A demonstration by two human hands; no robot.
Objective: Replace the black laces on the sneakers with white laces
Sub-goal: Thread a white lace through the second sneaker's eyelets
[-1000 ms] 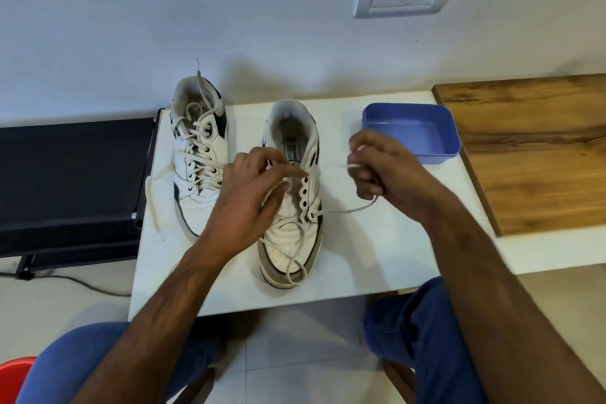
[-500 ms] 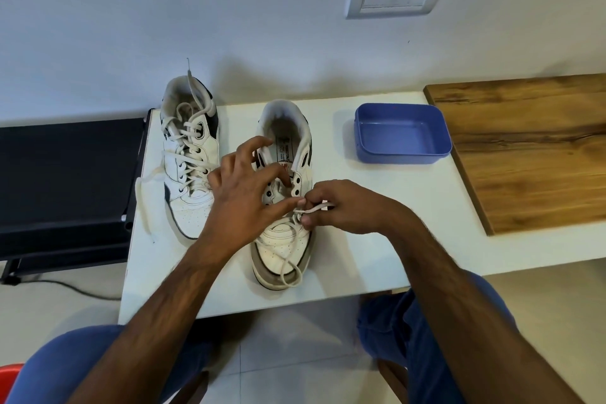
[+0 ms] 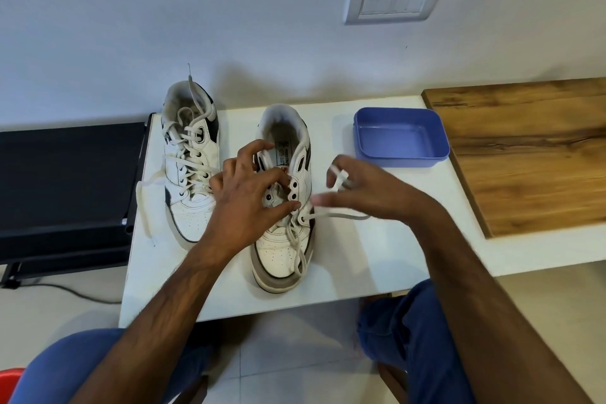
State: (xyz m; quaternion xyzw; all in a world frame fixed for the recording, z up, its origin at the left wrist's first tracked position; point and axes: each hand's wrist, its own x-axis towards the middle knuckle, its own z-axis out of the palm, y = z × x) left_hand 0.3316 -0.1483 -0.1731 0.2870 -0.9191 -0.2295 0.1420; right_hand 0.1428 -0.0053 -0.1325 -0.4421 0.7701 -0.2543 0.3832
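left hand (image 3: 249, 203): fingers curled, pinching right shoe (image 3: 284, 207) at eyelets
right hand (image 3: 367, 190): blurred, fingers pinch white lace (image 3: 337, 215)
left shoe (image 3: 190, 161): laced, desk's left edge

Soft daylight, motion-blurred right hand (image 3: 367, 188)

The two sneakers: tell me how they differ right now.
The left sneaker is laced almost to the top; the right sneaker is laced only through its lower eyelets, upper holes bare. Nobody touches the left sneaker; the left hand rests on the right sneaker while the right hand holds its white lace out sideways. Both are white with dark trim, heels to the wall, on the white table.
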